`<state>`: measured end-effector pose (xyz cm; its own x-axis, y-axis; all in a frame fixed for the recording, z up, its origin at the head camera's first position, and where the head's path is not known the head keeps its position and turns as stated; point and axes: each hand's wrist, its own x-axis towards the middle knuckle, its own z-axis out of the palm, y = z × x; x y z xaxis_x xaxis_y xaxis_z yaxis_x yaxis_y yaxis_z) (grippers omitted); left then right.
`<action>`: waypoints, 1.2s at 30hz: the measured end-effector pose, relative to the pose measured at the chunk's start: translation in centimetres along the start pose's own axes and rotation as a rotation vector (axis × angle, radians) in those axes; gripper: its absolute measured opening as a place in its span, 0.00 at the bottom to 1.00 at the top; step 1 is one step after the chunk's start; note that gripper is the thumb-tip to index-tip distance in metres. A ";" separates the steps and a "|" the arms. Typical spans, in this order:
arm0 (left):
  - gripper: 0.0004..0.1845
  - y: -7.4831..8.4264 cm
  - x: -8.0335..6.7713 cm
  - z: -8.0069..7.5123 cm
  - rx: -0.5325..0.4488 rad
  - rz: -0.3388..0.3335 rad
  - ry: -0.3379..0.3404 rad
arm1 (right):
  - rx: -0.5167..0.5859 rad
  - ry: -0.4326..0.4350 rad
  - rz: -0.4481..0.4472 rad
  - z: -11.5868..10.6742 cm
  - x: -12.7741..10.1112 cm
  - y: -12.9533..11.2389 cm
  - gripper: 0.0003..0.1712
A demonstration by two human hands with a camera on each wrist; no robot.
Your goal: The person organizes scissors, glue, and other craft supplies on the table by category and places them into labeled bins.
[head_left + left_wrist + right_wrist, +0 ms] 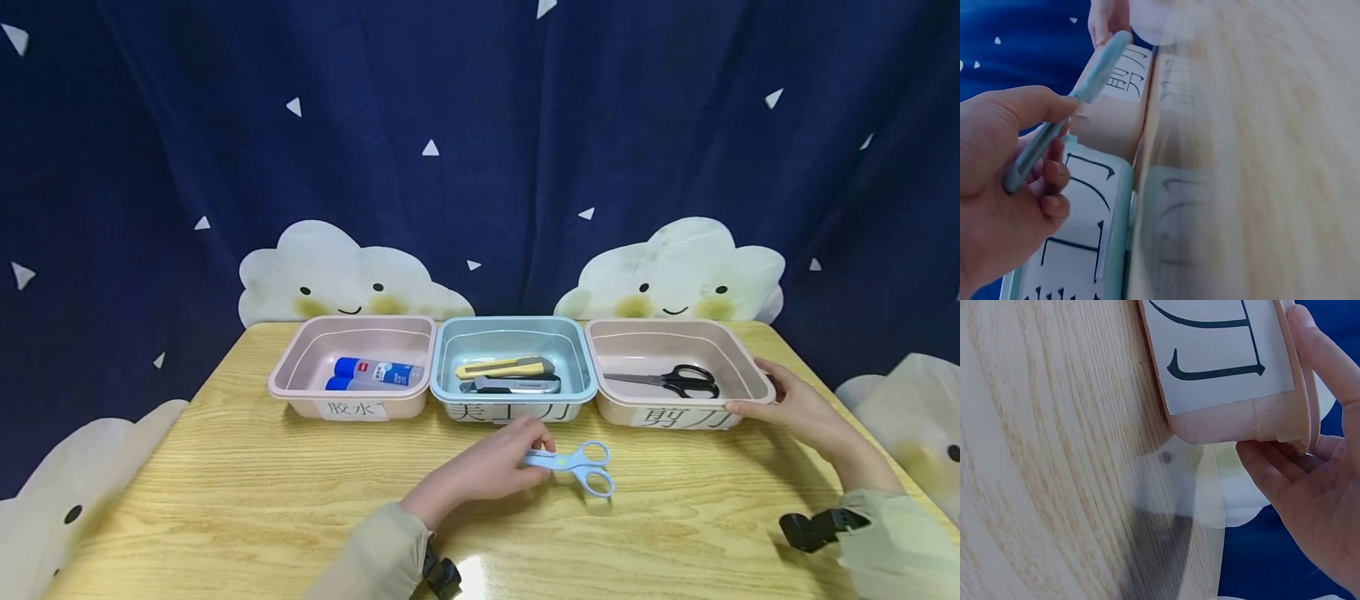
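Light blue scissors (564, 462) are pinched at the blade end in my left hand (498, 467), handle loops pointing right. They are above the table, in front of the blue bin (444, 406). In the left wrist view, thumb and fingers close on the scissors (1109, 62). My right hand (810, 421) grips the front right corner of the right-hand pink bin (617, 414). In the right wrist view, that hand's thumb lies over the bin's rim and its fingers (1263, 465) against the side. Black-handled scissors (667, 380) lie inside this bin.
A yellow utility knife (498, 367) and a grey one (525, 385) lie in the blue bin. Another pink bin (296, 406) at left holds two blue-capped glue bottles (390, 372). The labelled bins stand in a row along the wooden table's (247, 492) back, before a dark blue curtain (480, 100).
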<state>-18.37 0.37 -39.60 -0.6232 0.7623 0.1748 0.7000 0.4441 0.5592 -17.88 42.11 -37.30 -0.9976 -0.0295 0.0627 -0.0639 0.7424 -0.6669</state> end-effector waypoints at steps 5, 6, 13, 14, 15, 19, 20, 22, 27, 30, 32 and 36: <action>0.10 0.6 1.4 0.1 -0.043 0.028 0.064 | -0.004 -0.007 0.017 0.0 0.0 -0.1 0.47; 0.10 0.8 1.7 0.1 -0.047 0.031 0.074 | -0.002 -0.009 0.017 0.0 0.0 -0.1 0.48; 0.10 2.1 3.5 0.1 -0.093 0.029 0.123 | 0.007 -0.006 0.013 0.0 -0.1 0.1 0.48; 0.10 2.2 3.9 0.1 -0.110 0.024 0.129 | 0.007 0.000 0.007 0.0 -0.1 0.1 0.47; 0.10 2.3 4.3 0.1 -0.128 0.018 0.136 | 0.004 0.005 0.003 0.0 -0.1 0.2 0.47; 0.11 2.7 6.1 0.1 -0.204 0.007 0.156 | -0.003 0.013 -0.003 0.0 0.0 0.3 0.45; 0.11 2.8 6.5 0.1 -0.211 0.006 0.162 | 0.001 0.010 -0.005 0.0 0.0 0.3 0.45; 0.12 2.9 7.2 0.1 -0.221 0.006 0.169 | 0.003 0.002 -0.001 0.0 0.1 0.3 0.46; 0.12 3.4 9.0 0.1 -0.238 -0.013 0.167 | -0.015 0.001 0.013 0.0 0.0 0.3 0.47; 0.12 3.6 10.2 0.2 -0.244 -0.031 0.173 | -0.025 -0.002 0.023 -0.1 0.0 0.3 0.47; 0.12 3.6 10.9 0.3 -0.233 -0.046 0.181 | -0.023 -0.005 0.024 -0.1 0.1 0.3 0.47; 0.12 3.5 12.3 0.3 -0.226 -0.060 0.185 | -0.009 -0.012 0.014 0.0 0.1 0.3 0.47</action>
<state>-23.44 11.48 -35.74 -0.7285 0.6300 0.2689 0.5775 0.3538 0.7358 -18.04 42.32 -37.46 -0.9987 -0.0270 0.0438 -0.0493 0.7491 -0.6606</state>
